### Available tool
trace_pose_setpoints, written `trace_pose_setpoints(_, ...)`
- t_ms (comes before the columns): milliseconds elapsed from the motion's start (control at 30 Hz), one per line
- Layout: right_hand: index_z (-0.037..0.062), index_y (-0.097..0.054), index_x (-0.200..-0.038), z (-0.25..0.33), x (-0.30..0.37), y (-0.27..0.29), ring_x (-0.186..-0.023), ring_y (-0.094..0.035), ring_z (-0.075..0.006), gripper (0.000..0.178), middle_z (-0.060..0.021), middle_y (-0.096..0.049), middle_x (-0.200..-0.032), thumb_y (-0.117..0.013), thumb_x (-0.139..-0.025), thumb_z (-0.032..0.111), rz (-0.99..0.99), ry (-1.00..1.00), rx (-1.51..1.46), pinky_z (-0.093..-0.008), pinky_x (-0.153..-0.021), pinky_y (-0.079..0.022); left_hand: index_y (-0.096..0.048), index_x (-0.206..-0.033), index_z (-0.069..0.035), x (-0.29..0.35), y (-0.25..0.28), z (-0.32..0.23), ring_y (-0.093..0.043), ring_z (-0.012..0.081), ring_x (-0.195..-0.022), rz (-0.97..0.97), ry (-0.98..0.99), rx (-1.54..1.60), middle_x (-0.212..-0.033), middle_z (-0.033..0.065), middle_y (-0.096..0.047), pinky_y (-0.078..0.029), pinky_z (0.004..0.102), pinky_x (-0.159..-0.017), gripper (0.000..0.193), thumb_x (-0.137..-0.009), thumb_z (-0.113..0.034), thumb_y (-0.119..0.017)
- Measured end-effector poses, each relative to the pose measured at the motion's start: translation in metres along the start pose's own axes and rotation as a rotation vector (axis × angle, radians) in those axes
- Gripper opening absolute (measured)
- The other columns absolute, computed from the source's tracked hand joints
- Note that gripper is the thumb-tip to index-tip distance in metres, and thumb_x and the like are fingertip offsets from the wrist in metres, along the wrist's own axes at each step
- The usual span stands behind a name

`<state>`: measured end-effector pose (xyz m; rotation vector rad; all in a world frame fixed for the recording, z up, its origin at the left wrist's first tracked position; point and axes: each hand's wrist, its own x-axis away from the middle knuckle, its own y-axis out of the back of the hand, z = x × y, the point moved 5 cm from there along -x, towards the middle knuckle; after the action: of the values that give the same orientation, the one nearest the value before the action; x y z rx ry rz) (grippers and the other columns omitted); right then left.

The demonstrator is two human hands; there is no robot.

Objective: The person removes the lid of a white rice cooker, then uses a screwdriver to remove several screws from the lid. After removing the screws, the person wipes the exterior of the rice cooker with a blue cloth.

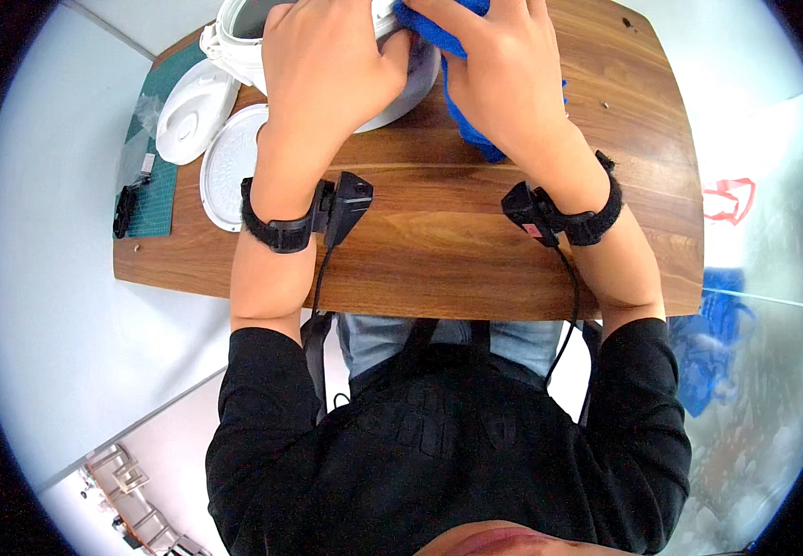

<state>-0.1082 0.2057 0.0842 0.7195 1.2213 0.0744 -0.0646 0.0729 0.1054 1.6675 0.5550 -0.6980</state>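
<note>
A white round pot-like container [246, 59] with a thick rim and a grey lower body stands at the far edge of the view, partly cut off. My left hand [332, 69] lies across its top, thumb bent against the rim; its fingertips are hidden. On the right side, my right hand [505, 74] grips a blue cloth [471, 130] against the container's rim. Part of the cloth hangs down to the tabletop. Left of the container are a white lid [196, 116] with an oval raised part and a flat round white cover [227, 176].
Everything stands on a wooden table [439, 259] with rounded edges. Under the lids at the left is a green cutting mat [163, 199] with clear plastic and a black cable bundle [125, 211]. Black strapped devices with cables sit on both my wrists. A blue bag [709, 343] shows beyond the right edge.
</note>
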Motion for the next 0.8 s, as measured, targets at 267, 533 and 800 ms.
trace_pose_setpoints(267,0.0062,-0.074,-0.11,-0.034,-0.006,0.001,-0.107,-0.056,-0.0454,0.043,-0.0253,-0.058,-0.12,-0.063,-0.072,-0.012,-0.067,-0.046,0.025,-0.0509,-0.092,-0.049,-0.066,-0.106,-0.004,0.0,0.003,0.0,-0.067,0.0403,-0.092,0.01,-0.03,0.056,-0.095,0.0188,-0.071,-0.046,0.0475,-0.08,0.033,-0.076,-0.01,-0.079)
trace_pose_setpoints(533,0.0071,-0.073,-0.111,-0.012,-0.003,-0.005,-0.105,-0.057,-0.0445,0.036,-0.0251,-0.058,-0.122,-0.064,-0.078,-0.004,-0.061,0.038,0.021,-0.0512,-0.087,-0.05,-0.065,-0.104,-0.005,0.001,0.003,0.001,-0.067,0.0403,-0.09,-0.034,-0.035,0.03,-0.091,0.0184,-0.071,-0.046,0.048,-0.079,0.032,-0.074,-0.008,-0.078)
trace_pose_setpoints(800,0.0085,-0.075,-0.108,-0.027,-0.004,-0.014,-0.104,-0.057,-0.0434,0.035,-0.024,-0.059,-0.12,-0.063,-0.078,-0.004,-0.099,0.047,-0.028,-0.0508,-0.087,-0.049,-0.064,-0.101,-0.005,-0.001,0.004,0.001,-0.066,0.0413,-0.09,-0.014,-0.035,0.058,-0.091,0.018,-0.071,-0.046,0.048,-0.076,0.031,-0.073,-0.008,-0.078)
